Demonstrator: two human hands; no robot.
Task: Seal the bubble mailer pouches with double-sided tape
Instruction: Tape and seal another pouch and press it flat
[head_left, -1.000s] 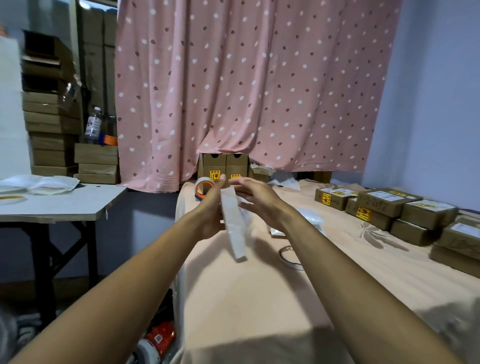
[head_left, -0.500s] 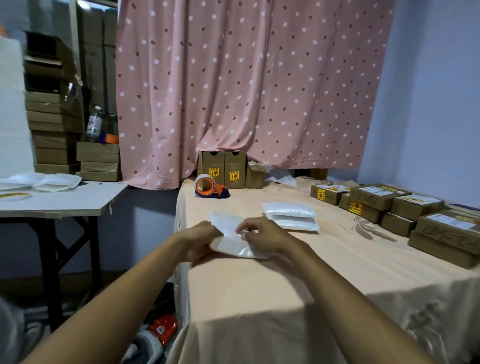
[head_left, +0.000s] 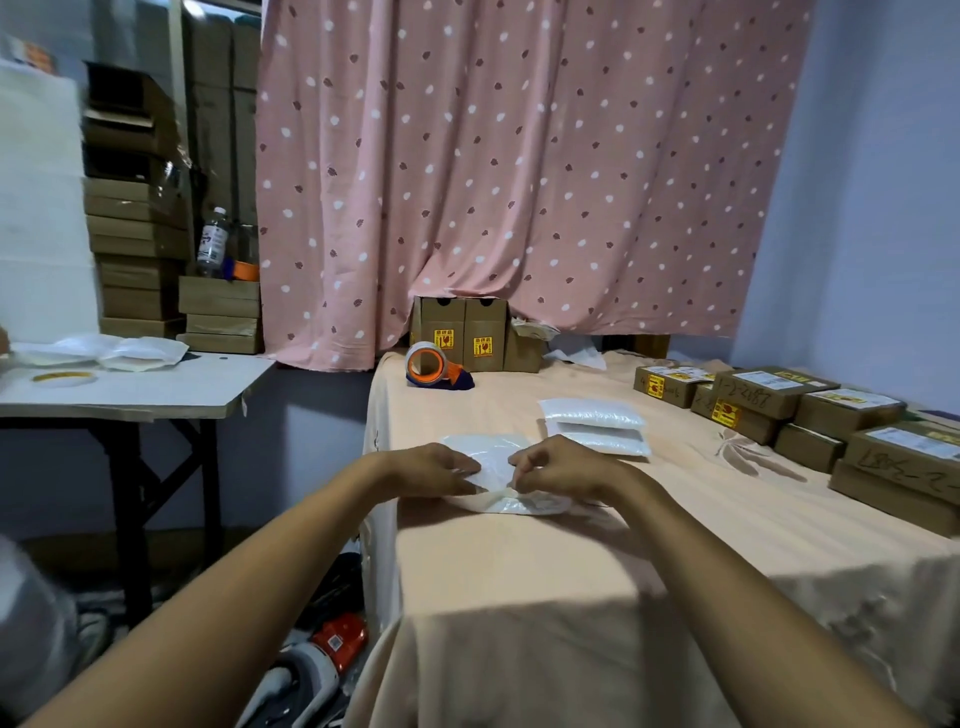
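Note:
A white bubble mailer pouch (head_left: 496, 457) lies flat on the peach-covered table (head_left: 519, 561), near its left front part. My left hand (head_left: 434, 470) rests on the pouch's left side, fingers laid over it. My right hand (head_left: 558, 467) sits on its right side with the fingertips curled and pinching the pouch's near edge, where the flap is folded. Two more white pouches (head_left: 595, 426) are stacked just behind my right hand. No double-sided tape roll shows on this table; a flat yellowish roll (head_left: 65, 378) lies on the side table.
An orange tape dispenser (head_left: 434, 366) stands at the table's back left, before brown cartons (head_left: 462, 340). Labelled brown boxes (head_left: 810, 410) line the right side. A white side table (head_left: 130, 395) with more pouches stands left. A red and white tool (head_left: 322, 654) lies on the floor.
A second ago both hands held the pouch upright in the air; they lowered it flat onto the table and now work at its near edge.

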